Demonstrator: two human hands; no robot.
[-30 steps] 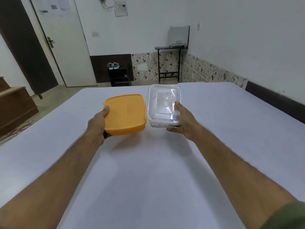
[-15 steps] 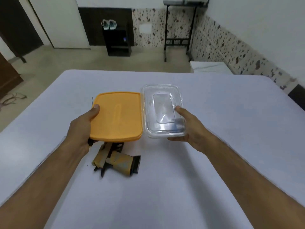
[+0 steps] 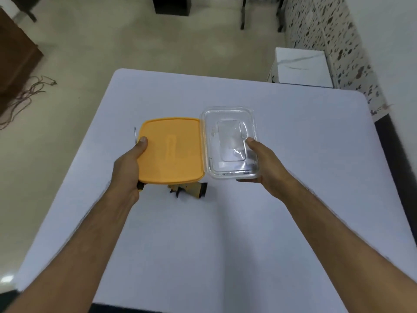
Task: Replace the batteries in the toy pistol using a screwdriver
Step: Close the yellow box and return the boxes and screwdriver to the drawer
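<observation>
Head view: at the far left edge we note dark wooden furniture [image 3: 15, 53] and a tangle of cables [image 3: 24, 96] on the beige floor [image 3: 140, 46]. Next comes the table [image 3: 203, 233], covered in a pale, plain surface.

Our left hand [image 3: 126, 168] grips the near left edge of an orange lid [image 3: 171, 150], thumb curled on top, fingers hidden beneath. A thin metal shaft [image 3: 135, 134] pokes out past the lid's left edge beyond the thumb, and a dark piece with a yellow tip shows under the heel of the same hand; we take these for the screwdriver, though we cannot tell whether the hand holds it or it lies on the table.

The toy pistol [image 3: 191, 189] lies on the table just below the near edge of the lid, mostly covered by it; only a yellow-and-black part shows.

Just beside the lid, its edge touching or nearly touching it, is a clear plastic container [image 3: 230, 143]. Our right hand [image 3: 264, 163] holds it at its near right corner, thumb pressed on the top, fingers curled under the base. We cannot make out its contents through the glare.

Further right, beyond the table, a white block [image 3: 302, 68] stands against a speckled wall [image 3: 327, 41].
</observation>
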